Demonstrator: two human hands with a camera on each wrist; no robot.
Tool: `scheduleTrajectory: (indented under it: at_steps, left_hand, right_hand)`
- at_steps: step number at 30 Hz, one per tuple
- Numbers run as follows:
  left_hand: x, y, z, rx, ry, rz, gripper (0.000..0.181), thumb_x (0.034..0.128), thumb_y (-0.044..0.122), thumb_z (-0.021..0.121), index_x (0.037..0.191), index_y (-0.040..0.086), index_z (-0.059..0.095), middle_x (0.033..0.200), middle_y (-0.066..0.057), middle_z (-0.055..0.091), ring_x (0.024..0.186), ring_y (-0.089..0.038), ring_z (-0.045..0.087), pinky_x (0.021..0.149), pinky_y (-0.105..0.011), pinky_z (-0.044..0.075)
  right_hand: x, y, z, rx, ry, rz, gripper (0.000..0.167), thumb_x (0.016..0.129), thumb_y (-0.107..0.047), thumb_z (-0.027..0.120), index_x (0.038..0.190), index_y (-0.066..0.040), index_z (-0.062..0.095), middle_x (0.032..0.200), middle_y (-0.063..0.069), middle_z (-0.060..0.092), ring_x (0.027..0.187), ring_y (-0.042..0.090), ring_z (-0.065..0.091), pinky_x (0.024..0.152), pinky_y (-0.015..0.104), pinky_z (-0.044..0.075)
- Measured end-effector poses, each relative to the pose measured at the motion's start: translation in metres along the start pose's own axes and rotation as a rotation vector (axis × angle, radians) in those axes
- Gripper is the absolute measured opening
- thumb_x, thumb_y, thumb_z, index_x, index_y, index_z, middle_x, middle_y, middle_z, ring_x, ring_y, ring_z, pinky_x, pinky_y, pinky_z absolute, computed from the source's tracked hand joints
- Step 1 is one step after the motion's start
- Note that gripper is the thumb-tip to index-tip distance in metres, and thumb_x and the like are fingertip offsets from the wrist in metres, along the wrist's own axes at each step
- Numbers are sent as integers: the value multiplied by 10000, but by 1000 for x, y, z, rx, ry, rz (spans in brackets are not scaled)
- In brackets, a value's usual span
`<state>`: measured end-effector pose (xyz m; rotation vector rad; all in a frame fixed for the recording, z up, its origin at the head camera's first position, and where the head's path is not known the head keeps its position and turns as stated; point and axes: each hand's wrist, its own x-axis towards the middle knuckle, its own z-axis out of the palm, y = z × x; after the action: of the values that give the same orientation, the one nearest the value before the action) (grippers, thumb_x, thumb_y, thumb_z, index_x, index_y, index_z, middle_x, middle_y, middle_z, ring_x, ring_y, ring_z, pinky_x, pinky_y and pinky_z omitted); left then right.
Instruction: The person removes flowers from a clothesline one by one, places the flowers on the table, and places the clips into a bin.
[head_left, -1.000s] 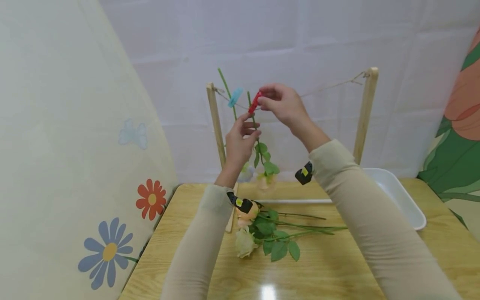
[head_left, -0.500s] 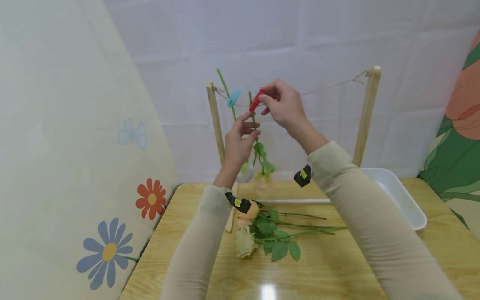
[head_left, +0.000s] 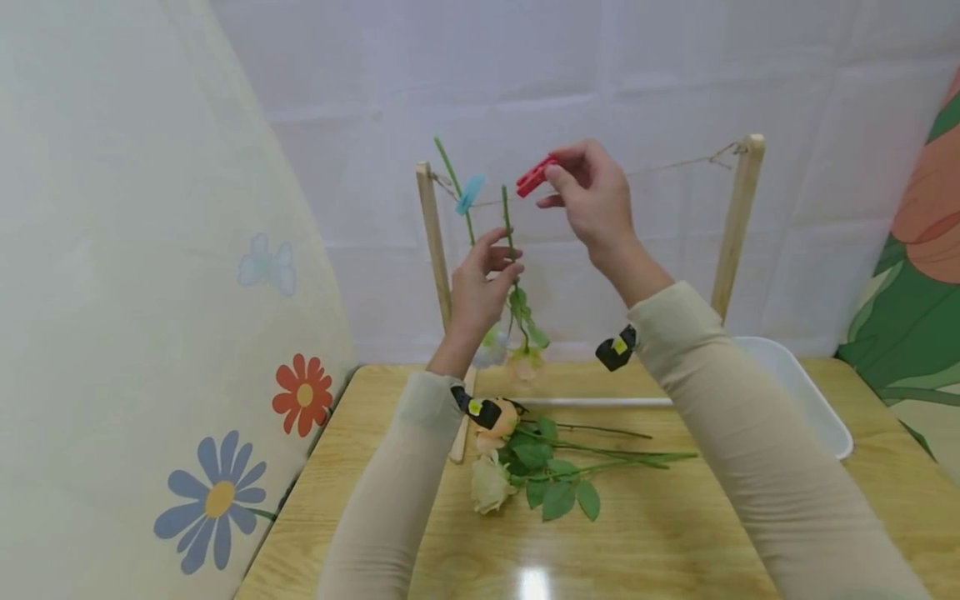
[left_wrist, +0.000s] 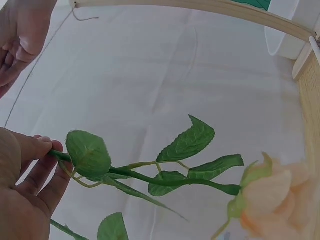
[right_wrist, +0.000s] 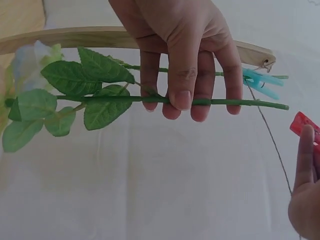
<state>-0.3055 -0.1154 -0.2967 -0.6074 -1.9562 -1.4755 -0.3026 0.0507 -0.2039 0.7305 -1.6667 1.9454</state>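
While loose flowers lie across the near part of the bench, the work is farther off, up at the string. The left hand has its grip narrow on the green stem, thumb in front and fingers behind, with the peach bloom hanging head down below. This pinch looks well placed, since the bare cut end rises past the string and leaves room for a clip; it is best kept light but steady, so the stem neither rolls nor swings. The right hand holds the red peg in a fingertip grip, just right of the stem and apart from it. Whether the peg's mouth is spread, I cannot tell. To fasten well, it should be squeezed fully wide, then brought over stem and string together, right where they cross; catching only one would let the flower drop. The stem passes in front of the string, but whether they touch is unclear, so pressing the two together first would likely help. Just left, the blue peg already clips another stem, a fair model for height, and some spacing from it should stop the leaves tangling. At the far right, a wooden post anchors the string.
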Motion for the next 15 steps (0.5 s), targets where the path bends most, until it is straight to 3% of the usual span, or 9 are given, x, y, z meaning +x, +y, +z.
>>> scheduleTrajectory:
  at_steps: [7, 15]
  left_hand:
    - [-3, 1, 1, 6, -20, -11, 468, 913, -98, 670, 1358, 20, 585, 1058, -216, 723, 931, -342, 707, 739, -255, 592]
    - [-11, 2, -3, 60, -48, -29, 433, 923, -88, 660, 1335, 24, 590, 1069, -192, 728, 945, -332, 709, 730, -284, 592]
  right_hand:
    - [-4, -1, -13, 65, -98, 4, 281, 992, 39, 576, 1271, 58, 552, 1078, 92, 633, 984, 209, 642, 785, 271, 595]
    - [-12, 0, -28, -43, -179, 12, 326, 977, 13, 622, 1298, 50, 583, 1101, 73, 653, 1001, 179, 630, 853, 240, 548]
